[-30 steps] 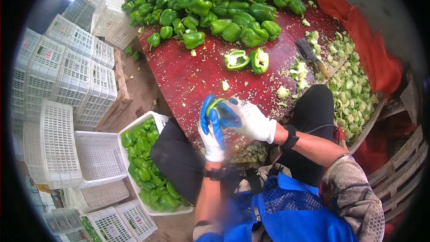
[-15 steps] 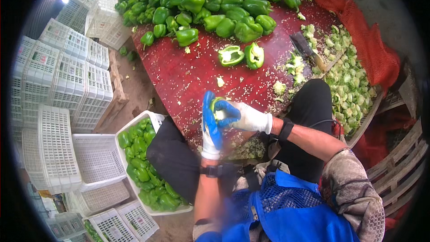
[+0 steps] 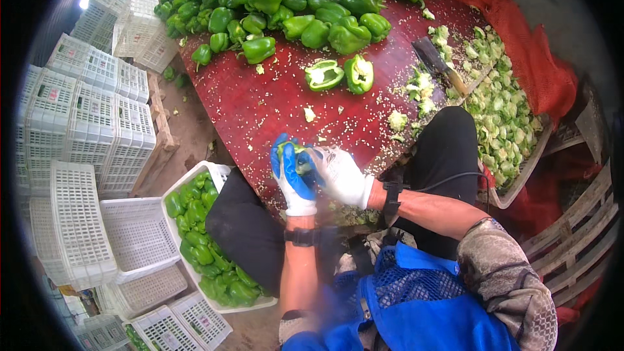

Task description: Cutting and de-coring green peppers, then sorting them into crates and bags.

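My left hand (image 3: 292, 175), in a blue-and-white glove, is closed round a green bell pepper piece (image 3: 290, 147), held above the near edge of the red table (image 3: 260, 110). My right hand (image 3: 335, 174), gloved alike, has its curled blue fingers pressed against the same piece; its fingertips are partly hidden. Two cut bell pepper halves, the left half (image 3: 324, 75) and the right half (image 3: 359, 75), lie hollow side up beyond my hands. A broad-bladed knife (image 3: 431, 58) with a wooden handle rests at the table's right.
Whole green peppers (image 3: 273, 0) are heaped at the far side. Pale cores (image 3: 500, 104) fill a bin at right, beside red netting (image 3: 520, 45). Left of my knee stands a white crate of peppers (image 3: 170, 218); stacked white crates (image 3: 97, 117) are beyond. Seeds litter the table.
Both hands have shifted slightly left with the pepper piece. My left hand has turned round it, and the right hand's back now faces up more. The view has swung a little.
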`<state>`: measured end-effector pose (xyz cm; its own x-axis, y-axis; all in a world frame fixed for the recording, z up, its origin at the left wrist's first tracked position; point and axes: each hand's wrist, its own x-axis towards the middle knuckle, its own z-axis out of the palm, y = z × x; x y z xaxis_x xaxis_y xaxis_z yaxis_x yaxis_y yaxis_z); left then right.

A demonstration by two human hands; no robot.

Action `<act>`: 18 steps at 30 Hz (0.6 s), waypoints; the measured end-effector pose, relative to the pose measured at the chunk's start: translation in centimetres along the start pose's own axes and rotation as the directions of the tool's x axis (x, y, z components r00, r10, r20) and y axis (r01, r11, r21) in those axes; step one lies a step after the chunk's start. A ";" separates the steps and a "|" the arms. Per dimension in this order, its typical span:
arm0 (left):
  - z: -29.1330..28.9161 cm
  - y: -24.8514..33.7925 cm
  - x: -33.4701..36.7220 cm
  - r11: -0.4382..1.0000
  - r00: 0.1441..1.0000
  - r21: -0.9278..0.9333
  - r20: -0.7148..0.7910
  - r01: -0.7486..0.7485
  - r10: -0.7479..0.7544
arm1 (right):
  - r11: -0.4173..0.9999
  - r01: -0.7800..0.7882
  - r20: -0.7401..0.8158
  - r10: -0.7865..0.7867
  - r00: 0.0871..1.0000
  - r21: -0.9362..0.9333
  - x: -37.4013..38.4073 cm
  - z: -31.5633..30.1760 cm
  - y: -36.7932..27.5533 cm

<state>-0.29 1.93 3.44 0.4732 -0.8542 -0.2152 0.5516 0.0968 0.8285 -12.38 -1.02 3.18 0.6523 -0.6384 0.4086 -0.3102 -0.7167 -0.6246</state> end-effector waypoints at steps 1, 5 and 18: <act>0.0 -0.1 0.0 0.998 0.993 0.011 -0.100 -0.064 0.065 | 1.000 -0.001 0.001 0.001 1.000 0.002 0.2 -0.2 -0.3; -2.4 -0.9 1.2 0.983 0.994 -0.161 -0.087 -0.085 0.072 | 0.991 -0.124 -0.229 0.111 0.967 -0.044 1.8 -1.9 0.5; 1.3 1.7 0.0 0.991 0.977 -0.135 0.209 -0.013 0.041 | 0.999 -0.017 -0.101 0.013 0.995 -0.040 2.0 -6.9 -0.9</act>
<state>-0.28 1.42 5.51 0.3417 -0.9373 -0.0685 0.6331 0.1757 0.7539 -15.54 -3.59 9.11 0.5750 -0.6726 0.4658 -0.3489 -0.7166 -0.6040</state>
